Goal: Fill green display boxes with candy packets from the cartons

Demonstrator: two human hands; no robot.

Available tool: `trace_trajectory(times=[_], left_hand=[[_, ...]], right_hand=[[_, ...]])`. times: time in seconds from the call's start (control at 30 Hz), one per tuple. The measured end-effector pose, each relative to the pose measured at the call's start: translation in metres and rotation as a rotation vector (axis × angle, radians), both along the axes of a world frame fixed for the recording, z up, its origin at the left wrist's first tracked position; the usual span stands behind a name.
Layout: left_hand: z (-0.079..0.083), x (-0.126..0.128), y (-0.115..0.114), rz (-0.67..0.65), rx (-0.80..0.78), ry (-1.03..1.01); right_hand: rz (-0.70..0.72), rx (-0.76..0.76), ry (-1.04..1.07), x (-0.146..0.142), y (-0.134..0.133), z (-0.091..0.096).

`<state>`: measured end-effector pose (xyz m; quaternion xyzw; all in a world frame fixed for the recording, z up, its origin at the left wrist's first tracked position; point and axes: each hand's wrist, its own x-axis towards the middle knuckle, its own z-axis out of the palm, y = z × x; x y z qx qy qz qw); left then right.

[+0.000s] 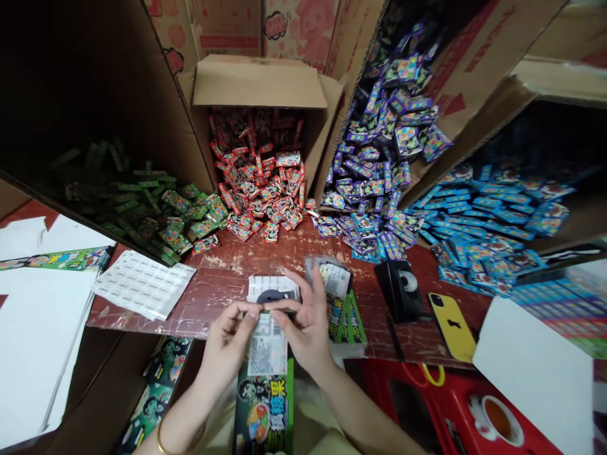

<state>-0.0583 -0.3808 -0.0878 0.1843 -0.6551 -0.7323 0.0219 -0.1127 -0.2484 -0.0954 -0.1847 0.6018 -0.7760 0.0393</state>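
Observation:
Both my hands work at the top end of a long green candy box that lies toward me at the table's near edge. My left hand pinches the box's upper left corner by its white printed label. My right hand is closed on the box's top flap, fingers pressed over it. Just beyond lies a white card with a dark round mark. A small clear packet rests right behind my right hand.
Open cartons spill small packets onto the red table: green, red, purple, blue. A sticker sheet lies left. A black tape dispenser, a yellow phone and flat green boxes lie right.

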Motion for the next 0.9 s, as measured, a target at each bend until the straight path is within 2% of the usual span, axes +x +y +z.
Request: trace_trajectory(times=[0.1, 0.2, 0.27, 0.37, 0.5, 0.63, 0.73, 0.9], left_hand=[[-0.001, -0.001, 0.002, -0.008, -0.067, 0.046], [-0.001, -0.007, 0.003, -0.099, -0.042, 0.028], [-0.001, -0.012, 0.003, -0.163, -0.053, 0.027], [-0.002, -0.018, 0.004, -0.187, -0.064, 0.034], [-0.004, -0.018, 0.009, -0.166, -0.068, 0.023], [-0.007, -0.016, 0.011, -0.151, -0.093, 0.0], [-0.006, -0.016, 0.01, -0.155, -0.12, -0.016], [0.0, -0.02, 0.01, -0.177, -0.185, 0.04]], right_hand=[[-0.081, 0.061, 0.084, 0.005, 0.0, -0.008], [-0.209, 0.15, 0.212, 0.007, 0.004, -0.017], [-0.226, 0.189, 0.206, 0.001, 0.01, -0.017], [-0.129, 0.225, 0.047, -0.021, 0.022, -0.002], [0.143, 0.234, -0.196, -0.048, 0.031, 0.026], [0.347, 0.209, -0.29, -0.057, 0.028, 0.036], [0.399, 0.233, -0.228, -0.057, 0.025, 0.034], [0.38, 0.223, -0.144, -0.054, 0.026, 0.031]])
